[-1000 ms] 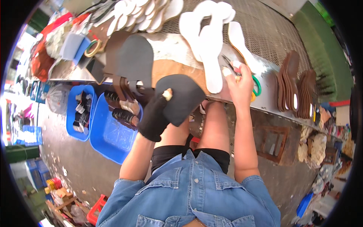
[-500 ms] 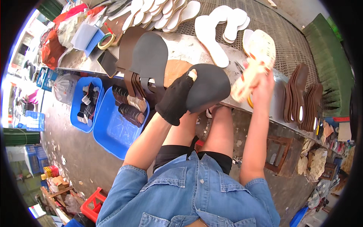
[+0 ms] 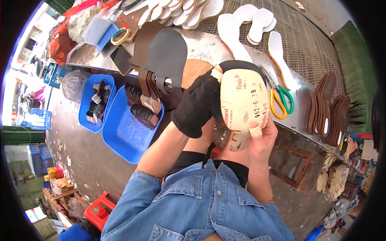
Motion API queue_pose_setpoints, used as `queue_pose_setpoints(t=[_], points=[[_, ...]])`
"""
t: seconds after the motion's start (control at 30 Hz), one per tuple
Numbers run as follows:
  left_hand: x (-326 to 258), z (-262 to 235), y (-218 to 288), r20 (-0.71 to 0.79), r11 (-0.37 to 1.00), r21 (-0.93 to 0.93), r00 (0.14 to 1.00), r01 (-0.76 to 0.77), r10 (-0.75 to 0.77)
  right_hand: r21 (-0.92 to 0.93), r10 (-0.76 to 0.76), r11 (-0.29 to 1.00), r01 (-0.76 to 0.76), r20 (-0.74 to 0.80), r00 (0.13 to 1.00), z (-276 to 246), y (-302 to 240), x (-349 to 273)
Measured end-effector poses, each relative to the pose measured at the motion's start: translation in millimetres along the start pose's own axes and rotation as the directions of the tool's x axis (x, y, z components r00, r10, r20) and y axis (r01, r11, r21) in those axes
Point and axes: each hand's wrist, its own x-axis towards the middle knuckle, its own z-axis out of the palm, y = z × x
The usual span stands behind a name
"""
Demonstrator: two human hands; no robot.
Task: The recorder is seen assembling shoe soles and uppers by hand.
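Far to the left of your hands, below the bench edge, sit two blue tubs (image 3: 120, 136) on the floor, holding dark cut pieces. Up and left of your left hand, a roll of tape (image 3: 119, 36) lies on the metal bench (image 3: 209, 44), and nearer to you a dark grey sole-shaped sheet (image 3: 169, 56) overlaps a brown one and hangs over the bench edge.

Your left hand (image 3: 197, 104) wears a black glove and is closed around the left edge of a beige insole board (image 3: 244, 105), with a black piece showing just behind the board's upper rim. The board stands upright between your hands, printed side facing you, in front of the bench edge and above your lap.

Your right hand (image 3: 261, 138) grips the board from below, the taped thumb pressed on its lower face and the other fingers hidden behind it.

Just right of the board, scissors (image 3: 279, 98) with orange and green handles lie on the bench. Above them rest white insole blanks (image 3: 257, 20) on the mesh top. Farther right of your right hand, brown soles (image 3: 327, 108) stand stacked on edge.
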Motion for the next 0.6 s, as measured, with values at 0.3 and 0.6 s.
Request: queue_pose_setpoints(t=[0.3,0.6], points=[[12.5,-6.5,28.6,0.326,0.211,-0.831,0.758,0.515,-0.565,0.056,0.034,0.998,-0.032,-0.028,0.999,5.1,1.8,-1.1],[23.1,-18.2,37.6,0.352,0.323,-0.722,0.727,0.612,-0.59,0.034,0.094,0.995,-0.094,0.016,0.995,8.3,-5.1,0.7]])
